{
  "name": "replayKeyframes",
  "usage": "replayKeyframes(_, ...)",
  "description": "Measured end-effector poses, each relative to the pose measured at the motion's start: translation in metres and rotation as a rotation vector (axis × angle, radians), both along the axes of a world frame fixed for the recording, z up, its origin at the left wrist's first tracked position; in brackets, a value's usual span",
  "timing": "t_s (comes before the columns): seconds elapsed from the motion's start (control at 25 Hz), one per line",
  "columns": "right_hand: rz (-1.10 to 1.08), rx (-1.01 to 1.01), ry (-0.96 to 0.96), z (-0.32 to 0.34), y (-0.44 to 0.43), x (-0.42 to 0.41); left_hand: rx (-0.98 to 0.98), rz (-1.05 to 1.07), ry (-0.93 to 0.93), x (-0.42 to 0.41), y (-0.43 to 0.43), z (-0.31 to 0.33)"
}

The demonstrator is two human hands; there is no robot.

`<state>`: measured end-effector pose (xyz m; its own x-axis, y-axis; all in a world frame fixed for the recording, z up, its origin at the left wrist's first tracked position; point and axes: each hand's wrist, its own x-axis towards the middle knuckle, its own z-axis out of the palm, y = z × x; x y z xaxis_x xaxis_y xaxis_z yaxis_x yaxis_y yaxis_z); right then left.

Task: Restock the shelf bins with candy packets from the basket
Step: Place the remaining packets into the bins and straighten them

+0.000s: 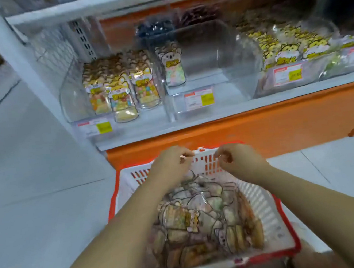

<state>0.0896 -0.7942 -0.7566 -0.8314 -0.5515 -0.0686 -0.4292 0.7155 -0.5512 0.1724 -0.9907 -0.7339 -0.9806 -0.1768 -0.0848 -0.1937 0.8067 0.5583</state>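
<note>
A white basket (261,192) with a red rim is sitting just in front of the person, near the foot of the shelf (235,110). The candy packets (204,223) are lying heaped inside it. Both hands are hanging over the basket's far wall. The left hand (170,164) and the right hand (239,159) are each showing a curled grip, fingertips drawn toward the thumb. Whether either grip is pinching anything (a clear film, perhaps) I cannot tell.

On the shelf, three clear bins are standing side by side. The left bin (73,99) is holding upright rows of bear-topped packets. The middle bin (217,47) is holding a single koala packet (173,67) at its left side. The right bin (251,59) is holding yellow-topped packets. Price tags (199,98) with a red strip and a yellow patch are facing out from the bin fronts, and their writing is too blurred to read, as is the yellow lettering on the packets.
</note>
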Motion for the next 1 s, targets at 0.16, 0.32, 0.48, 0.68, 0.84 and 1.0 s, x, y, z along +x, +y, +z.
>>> replayKeyframes(0.16,0.114,0.163,-0.222,-0.058,-0.017,0.028,0.003,0.010,-0.226,0.045,-0.024,-0.074)
replayKeyframes(0.32,0.211,0.317,-0.424,-0.107,-0.011,0.041,-0.131,-0.078,-0.468,0.070,-0.041,-0.143)
replayKeyframes(0.48,0.383,0.594,-0.573,-0.158,-0.005,0.051,-0.199,-0.142,-0.539,0.089,-0.048,-0.175)
replayKeyframes(0.68,0.541,0.873,-0.469,-0.179,0.003,0.049,-0.380,-0.243,-0.549,0.069,-0.043,-0.183)
replayKeyframes(0.84,0.620,0.937,-0.425,-0.180,0.013,0.046,-0.488,-0.172,-0.522,0.063,-0.034,-0.184)
replayKeyframes(1.0,0.649,0.912,-0.288,-0.171,0.012,0.041,-0.477,-0.140,-0.435,0.057,-0.027,-0.178)
